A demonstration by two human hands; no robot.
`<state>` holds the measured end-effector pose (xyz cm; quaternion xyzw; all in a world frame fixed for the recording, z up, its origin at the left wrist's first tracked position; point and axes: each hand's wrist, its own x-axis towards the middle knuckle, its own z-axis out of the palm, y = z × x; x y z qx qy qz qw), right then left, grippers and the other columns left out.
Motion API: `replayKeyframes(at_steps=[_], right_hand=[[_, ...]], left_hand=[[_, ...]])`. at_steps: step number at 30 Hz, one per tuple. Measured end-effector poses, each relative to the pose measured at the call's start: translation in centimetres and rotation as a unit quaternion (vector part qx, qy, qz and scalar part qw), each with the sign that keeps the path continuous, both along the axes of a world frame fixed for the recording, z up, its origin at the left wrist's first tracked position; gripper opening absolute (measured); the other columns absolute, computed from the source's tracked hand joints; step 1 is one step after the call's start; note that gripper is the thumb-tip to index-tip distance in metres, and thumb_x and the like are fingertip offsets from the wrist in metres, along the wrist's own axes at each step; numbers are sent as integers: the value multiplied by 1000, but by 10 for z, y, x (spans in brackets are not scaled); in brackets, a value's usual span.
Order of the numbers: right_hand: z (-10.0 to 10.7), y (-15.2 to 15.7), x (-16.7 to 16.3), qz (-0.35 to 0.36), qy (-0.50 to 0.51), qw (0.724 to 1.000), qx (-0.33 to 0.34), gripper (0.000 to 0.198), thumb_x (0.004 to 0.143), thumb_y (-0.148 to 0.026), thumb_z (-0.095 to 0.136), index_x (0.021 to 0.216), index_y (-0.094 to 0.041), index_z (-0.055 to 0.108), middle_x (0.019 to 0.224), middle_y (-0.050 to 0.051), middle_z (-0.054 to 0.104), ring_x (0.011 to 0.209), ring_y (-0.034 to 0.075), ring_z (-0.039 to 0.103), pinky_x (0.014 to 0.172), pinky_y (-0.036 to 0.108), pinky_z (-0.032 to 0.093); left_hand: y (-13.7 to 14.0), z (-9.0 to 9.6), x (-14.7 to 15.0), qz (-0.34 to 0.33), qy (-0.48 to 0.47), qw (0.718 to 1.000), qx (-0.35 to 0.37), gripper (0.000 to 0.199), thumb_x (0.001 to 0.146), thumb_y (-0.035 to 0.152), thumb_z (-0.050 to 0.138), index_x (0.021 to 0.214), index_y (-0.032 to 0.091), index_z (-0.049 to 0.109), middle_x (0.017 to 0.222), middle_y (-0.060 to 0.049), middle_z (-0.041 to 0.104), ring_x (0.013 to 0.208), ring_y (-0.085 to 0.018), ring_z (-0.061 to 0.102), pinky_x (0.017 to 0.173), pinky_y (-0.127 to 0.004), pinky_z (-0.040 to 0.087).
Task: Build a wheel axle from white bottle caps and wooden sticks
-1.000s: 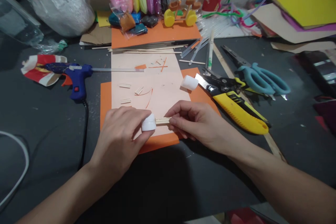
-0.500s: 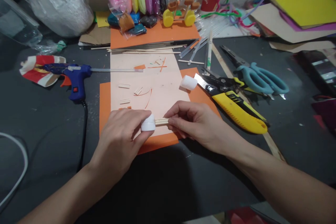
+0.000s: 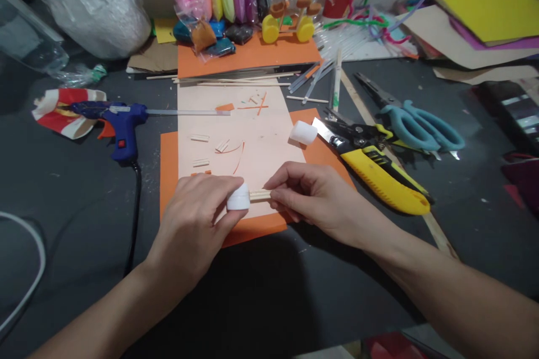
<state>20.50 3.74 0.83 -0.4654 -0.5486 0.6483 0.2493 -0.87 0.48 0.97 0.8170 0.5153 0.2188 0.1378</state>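
Observation:
My left hand (image 3: 197,213) pinches a small white cylindrical piece (image 3: 238,199), foam-like in look, between thumb and fingers. Pale thin wooden sticks (image 3: 260,195) lie side by side and reach from that piece to my right hand (image 3: 301,193), whose thumb and fingers close on their other end. Whether the sticks are fixed to the white piece I cannot tell. Both hands are low over a pale sheet (image 3: 269,151) with orange paper (image 3: 252,231) beneath it. Short cut sticks (image 3: 201,162) and thin orange strips (image 3: 239,157) lie on the sheet beyond my left hand.
Left stands a blue glue gun (image 3: 126,123) with its black cord (image 3: 135,213). At right are a yellow utility knife (image 3: 379,179) with its blade out, teal scissors (image 3: 421,123) and another white piece (image 3: 304,132). Bagged coloured clay (image 3: 227,3) and a small yellow-wheeled model (image 3: 288,25) sit behind.

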Motion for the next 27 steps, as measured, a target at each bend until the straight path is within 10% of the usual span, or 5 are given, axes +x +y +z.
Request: replayKeyframes(at_steps=[27], right_hand=[[2,0,-2,-1,3,1000,-9,8,86,-23,62,82,-15,60,66,-1,59,50,7,50,46,18,37]], left_hand=[[-2,0,-1,8,12,1000,-9,12,93,18,63,105,19,65,97,-6,75,87,-23,65,80,-36,46]])
